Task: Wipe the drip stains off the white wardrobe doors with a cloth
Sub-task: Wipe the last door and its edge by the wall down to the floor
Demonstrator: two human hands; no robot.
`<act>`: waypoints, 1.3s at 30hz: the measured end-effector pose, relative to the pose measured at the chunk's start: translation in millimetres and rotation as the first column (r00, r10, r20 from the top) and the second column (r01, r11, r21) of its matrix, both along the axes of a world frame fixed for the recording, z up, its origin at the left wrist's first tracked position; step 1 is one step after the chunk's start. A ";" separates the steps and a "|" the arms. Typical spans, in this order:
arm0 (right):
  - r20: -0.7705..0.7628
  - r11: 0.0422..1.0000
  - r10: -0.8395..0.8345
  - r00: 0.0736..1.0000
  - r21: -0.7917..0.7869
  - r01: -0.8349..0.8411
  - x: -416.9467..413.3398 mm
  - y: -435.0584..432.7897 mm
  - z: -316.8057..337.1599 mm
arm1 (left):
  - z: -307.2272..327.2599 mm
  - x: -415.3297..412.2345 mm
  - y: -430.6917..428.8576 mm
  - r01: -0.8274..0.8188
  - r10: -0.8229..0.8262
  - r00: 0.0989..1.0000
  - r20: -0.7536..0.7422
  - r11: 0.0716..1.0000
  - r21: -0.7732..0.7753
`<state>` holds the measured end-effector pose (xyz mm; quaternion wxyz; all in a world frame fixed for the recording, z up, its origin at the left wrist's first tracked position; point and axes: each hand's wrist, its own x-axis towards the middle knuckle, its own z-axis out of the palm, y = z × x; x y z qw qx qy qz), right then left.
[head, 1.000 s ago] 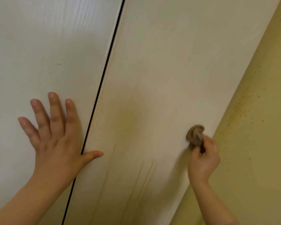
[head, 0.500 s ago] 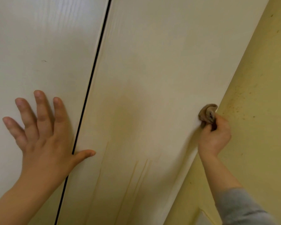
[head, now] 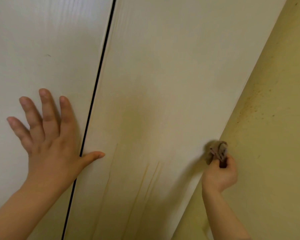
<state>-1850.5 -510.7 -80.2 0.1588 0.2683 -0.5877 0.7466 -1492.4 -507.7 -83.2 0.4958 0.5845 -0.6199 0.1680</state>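
Two white wardrobe doors fill the view, a left door [head: 42, 40] and a right door [head: 171, 66], split by a dark gap. Thin yellowish drip stains [head: 145, 181] run down the lower part of the right door. My left hand [head: 48, 141] lies flat with fingers spread on the left door, its thumb reaching over the gap. My right hand [head: 220, 174] grips a small crumpled brown cloth [head: 215, 151] and holds it against the right edge of the right door.
A yellow wall [head: 275, 135] adjoins the right door's edge. It carries small brown specks [head: 251, 108] near the door. A faint dark mark [head: 48, 55] sits on the left door.
My right hand with the cloth went up along the door's right edge, then came back down. My left hand has stayed flat on the left door.
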 end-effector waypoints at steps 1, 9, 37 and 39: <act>0.008 1.000 -0.006 1.000 0.011 0.006 -1.5 -3.0 2.7 | -0.7 0.0 0.1 0.003 -0.003 1.000 -0.005 1.000 0.003; 0.056 0.999 0.041 0.998 0.003 -0.041 26.5 -10.1 -19.9 | -3.5 5.3 2.0 0.012 -0.011 0.999 0.034 0.999 -0.031; -0.540 0.852 0.477 0.694 0.088 -0.517 214.0 12.8 -38.9 | -38.9 66.1 -9.1 0.204 -0.101 0.947 0.306 0.923 -0.327; -0.571 0.848 0.477 0.668 0.101 -0.520 223.4 12.3 -39.7 | -39.0 68.9 -8.8 0.219 -0.111 0.941 0.319 0.920 -0.326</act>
